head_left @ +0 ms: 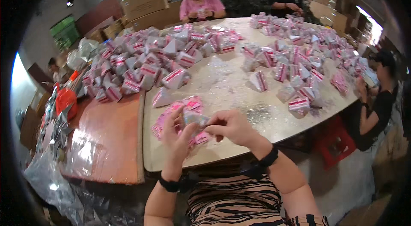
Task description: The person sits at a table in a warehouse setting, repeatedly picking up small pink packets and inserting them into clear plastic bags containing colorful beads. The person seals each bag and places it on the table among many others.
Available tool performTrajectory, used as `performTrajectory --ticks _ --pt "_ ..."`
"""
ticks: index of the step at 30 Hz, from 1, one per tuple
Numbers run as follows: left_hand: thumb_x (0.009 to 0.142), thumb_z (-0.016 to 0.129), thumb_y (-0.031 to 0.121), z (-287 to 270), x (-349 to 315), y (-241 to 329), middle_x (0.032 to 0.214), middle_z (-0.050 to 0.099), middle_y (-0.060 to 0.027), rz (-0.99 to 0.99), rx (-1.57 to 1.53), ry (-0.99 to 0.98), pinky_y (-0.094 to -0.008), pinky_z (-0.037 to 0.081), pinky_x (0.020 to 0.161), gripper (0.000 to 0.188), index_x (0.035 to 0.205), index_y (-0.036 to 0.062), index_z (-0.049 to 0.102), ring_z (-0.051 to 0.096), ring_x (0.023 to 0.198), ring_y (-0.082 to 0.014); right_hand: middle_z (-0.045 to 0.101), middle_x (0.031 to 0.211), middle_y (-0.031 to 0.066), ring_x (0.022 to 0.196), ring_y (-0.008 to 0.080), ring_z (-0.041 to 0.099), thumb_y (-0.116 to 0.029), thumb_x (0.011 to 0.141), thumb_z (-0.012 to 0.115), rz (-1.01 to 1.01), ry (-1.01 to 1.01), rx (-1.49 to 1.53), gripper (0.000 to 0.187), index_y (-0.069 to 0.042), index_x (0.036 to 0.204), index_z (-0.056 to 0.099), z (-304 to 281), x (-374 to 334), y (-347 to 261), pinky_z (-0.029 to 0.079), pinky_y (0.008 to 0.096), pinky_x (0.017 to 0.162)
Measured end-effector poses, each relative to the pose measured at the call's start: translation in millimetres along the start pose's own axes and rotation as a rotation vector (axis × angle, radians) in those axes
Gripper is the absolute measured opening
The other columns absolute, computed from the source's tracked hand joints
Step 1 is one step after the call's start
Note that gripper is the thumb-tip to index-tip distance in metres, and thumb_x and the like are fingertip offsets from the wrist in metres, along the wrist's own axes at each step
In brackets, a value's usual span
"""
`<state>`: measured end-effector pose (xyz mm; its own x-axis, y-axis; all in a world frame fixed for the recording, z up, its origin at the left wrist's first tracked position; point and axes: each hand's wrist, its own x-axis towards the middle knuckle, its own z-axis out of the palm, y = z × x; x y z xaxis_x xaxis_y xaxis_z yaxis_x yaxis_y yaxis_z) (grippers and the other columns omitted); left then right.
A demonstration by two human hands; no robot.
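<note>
My left hand [176,137] is closed round a small pale packet in shiny clear wrap [193,118], thumb across its front. My right hand [234,128] pinches at the packet's right edge, thumb and forefinger pressed together. What exactly is between those fingertips is too small to make out. Beneath and beyond my hands lies a loose pile of pink printed cards [193,103] on the cream table [216,80]. Just past the pile sits a wedge-shaped wrapped packet with a pink band [162,97].
Large heaps of similar packets [150,70] spread over the table's left and right [295,65]. An orange-brown tabletop [107,136] adjoins on the left, with a red bag [66,101] and plastic film beyond. Co-workers sit across and to the right, near a red stool [336,142].
</note>
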<state>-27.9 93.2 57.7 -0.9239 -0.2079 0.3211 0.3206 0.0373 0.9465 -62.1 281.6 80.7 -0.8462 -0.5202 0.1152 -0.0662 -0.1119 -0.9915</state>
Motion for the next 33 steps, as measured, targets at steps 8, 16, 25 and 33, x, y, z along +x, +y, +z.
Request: performTrajectory --ticks 8,16,25,33 --pt "0.085 0.063 -0.003 5 -5 12 0.110 0.060 -0.0106 -0.058 -0.112 -0.106 -0.0294 0.049 0.087 0.053 0.136 -0.0031 0.047 0.060 0.098 -0.0155 0.060 0.058 0.0042 0.049 0.0103 0.058 -0.008 0.081 0.076 0.033 -0.068 0.078 0.017 0.000 0.075 0.063 -7 2 12 0.046 0.0235 0.046" --pt "0.084 0.065 0.000 6 -8 6 0.114 0.057 -0.0094 0.022 0.073 -0.115 -0.0303 0.047 0.088 0.055 0.136 -0.0034 0.046 0.057 0.100 -0.0159 0.057 0.057 0.0026 0.048 0.0090 0.054 -0.009 0.083 0.073 -0.005 -0.034 -0.062 0.019 0.000 0.073 0.061 -7 1 13 0.042 0.0243 0.045" --pt "0.086 0.069 0.011 -2 -6 2 0.122 0.051 -0.0112 0.020 0.063 -0.191 -0.0313 0.042 0.095 0.058 0.137 -0.0013 0.046 0.051 0.108 -0.0177 0.061 0.061 0.0032 0.052 0.0101 0.056 -0.012 0.084 0.067 0.093 -0.121 -0.219 0.013 -0.001 0.079 0.063 -32 -27 16 0.044 0.0273 0.049" --pt "0.091 0.065 0.015 -32 -9 -20 0.121 0.053 -0.0099 -0.016 0.229 -0.079 -0.0303 0.040 0.094 0.042 0.128 -0.0016 0.054 0.051 0.109 -0.0181 0.066 0.074 0.0063 0.053 0.0117 0.059 -0.024 0.084 0.071 -0.387 1.055 -0.563 0.032 0.002 0.102 0.065 -299 -82 -105 0.045 0.0248 0.045"
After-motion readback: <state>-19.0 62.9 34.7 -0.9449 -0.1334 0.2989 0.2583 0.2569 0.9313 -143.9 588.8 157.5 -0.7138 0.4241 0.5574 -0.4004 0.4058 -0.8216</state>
